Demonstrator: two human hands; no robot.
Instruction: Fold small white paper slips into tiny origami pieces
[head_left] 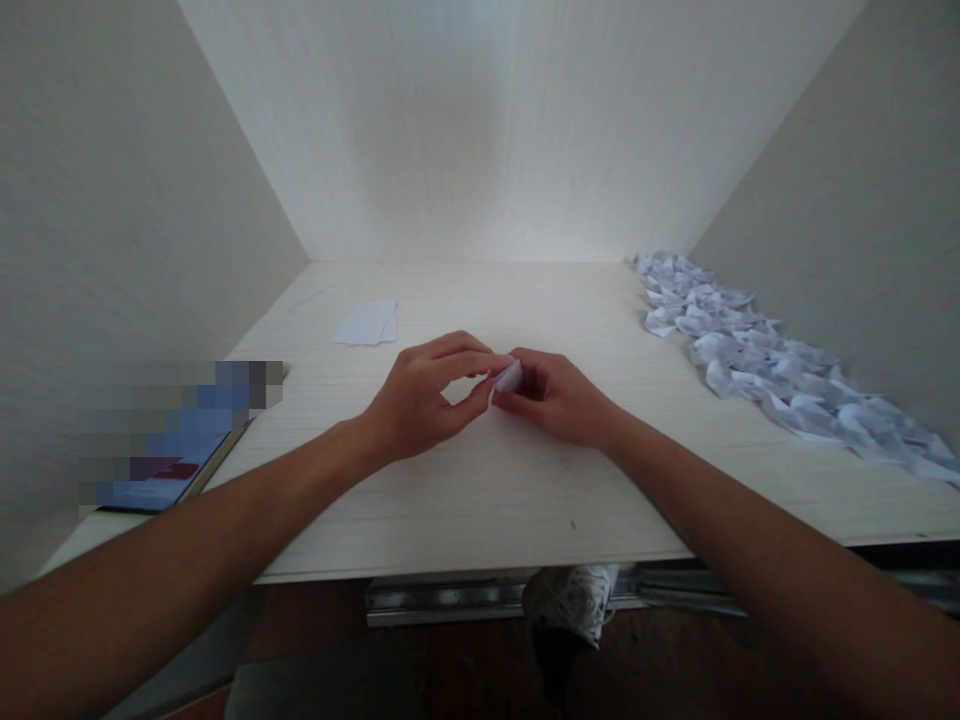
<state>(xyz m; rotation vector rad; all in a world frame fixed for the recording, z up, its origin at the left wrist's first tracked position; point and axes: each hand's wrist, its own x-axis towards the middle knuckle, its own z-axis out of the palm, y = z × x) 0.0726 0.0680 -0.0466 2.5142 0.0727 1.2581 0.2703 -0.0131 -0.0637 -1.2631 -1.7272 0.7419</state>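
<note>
A small folded piece of white paper is held between both hands over the middle of the pale wooden desk. My left hand pinches its left edge with thumb and forefinger. My right hand grips its right side with curled fingers, and most of the paper is hidden by them. Both hands rest low, close to the desk surface.
A long heap of several folded white paper pieces runs along the right wall. A few flat white sheets lie at the back left. A phone or tablet with a lit screen sits at the left edge. Walls enclose three sides.
</note>
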